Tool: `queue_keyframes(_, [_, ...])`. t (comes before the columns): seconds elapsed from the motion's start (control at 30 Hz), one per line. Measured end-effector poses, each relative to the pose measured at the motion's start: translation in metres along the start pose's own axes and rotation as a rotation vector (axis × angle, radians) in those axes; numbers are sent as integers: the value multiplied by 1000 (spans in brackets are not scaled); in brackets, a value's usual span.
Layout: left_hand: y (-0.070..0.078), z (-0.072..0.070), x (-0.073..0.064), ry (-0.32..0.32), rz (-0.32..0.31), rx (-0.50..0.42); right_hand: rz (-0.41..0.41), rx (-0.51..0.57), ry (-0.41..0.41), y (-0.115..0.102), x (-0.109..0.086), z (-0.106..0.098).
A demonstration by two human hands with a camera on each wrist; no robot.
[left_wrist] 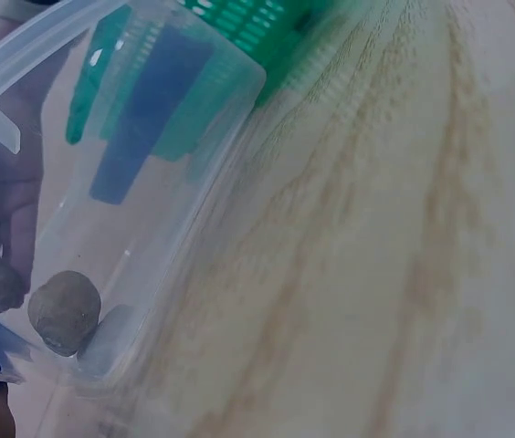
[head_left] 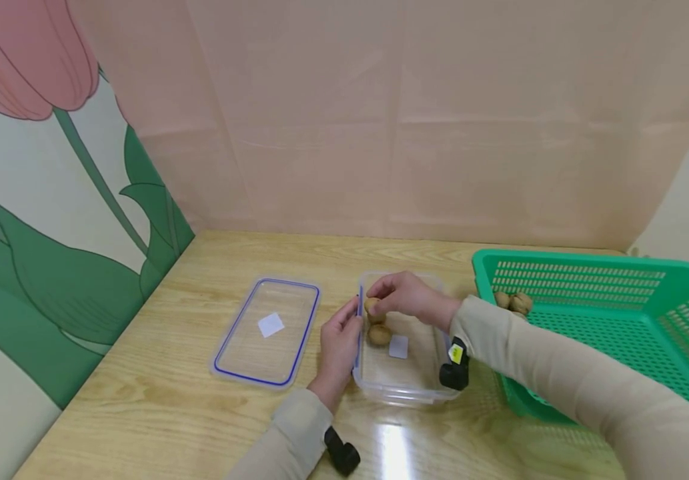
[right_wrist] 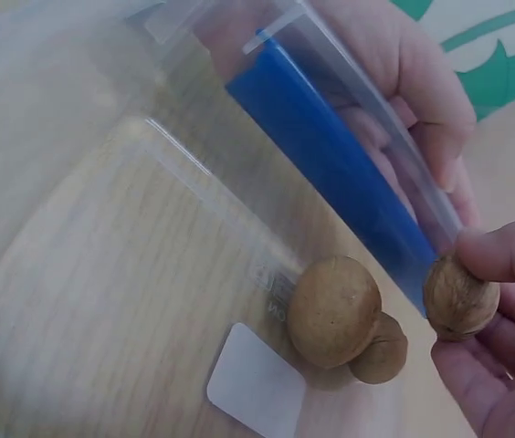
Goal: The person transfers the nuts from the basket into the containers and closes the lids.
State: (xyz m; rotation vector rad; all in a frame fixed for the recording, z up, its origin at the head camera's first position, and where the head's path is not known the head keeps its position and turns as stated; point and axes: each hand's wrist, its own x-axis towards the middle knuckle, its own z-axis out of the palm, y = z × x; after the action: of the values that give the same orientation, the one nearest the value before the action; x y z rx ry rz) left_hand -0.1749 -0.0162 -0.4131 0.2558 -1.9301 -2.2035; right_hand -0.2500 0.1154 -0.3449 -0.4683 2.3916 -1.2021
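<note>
My right hand [head_left: 413,298] reaches over the left part of a clear plastic container [head_left: 425,373] and pinches a walnut [right_wrist: 459,297] between thumb and fingers. Two more walnuts [right_wrist: 335,310] lie against each other on the container's floor, beside a small white square label [right_wrist: 256,381]. Along the container's left side, my left hand [head_left: 339,343] holds the wall by a blue latch [right_wrist: 335,173]; the wall and latch partly hide its fingers. Through the clear side, the left wrist view shows a walnut [left_wrist: 65,312] near the container's end.
To the right stands a green basket [head_left: 596,327] with several walnuts [head_left: 521,303] in its near left corner. A blue-edged clear lid [head_left: 287,300] with a white label lies left of the container on the wooden table [head_left: 158,407]. A pink cloth [head_left: 392,133] hangs behind.
</note>
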Motion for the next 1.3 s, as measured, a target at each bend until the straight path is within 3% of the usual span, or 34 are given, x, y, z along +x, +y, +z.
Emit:
queue_keyframes(0.27, [2,0,-1,6,-4,3,37,-25,2,4,4,8])
queue_keyframes(0.77, [1,-1,0,9,-5,-3,5,-42,42,2,2,8])
queue_keyframes(1.03, [-2,-1,0,2,6,-10,7,22,66,-6,0,-10])
queue_keyframes(1.3, [-2,0,1,-6,-16,-8,-46,34,105,-13,-19,-45])
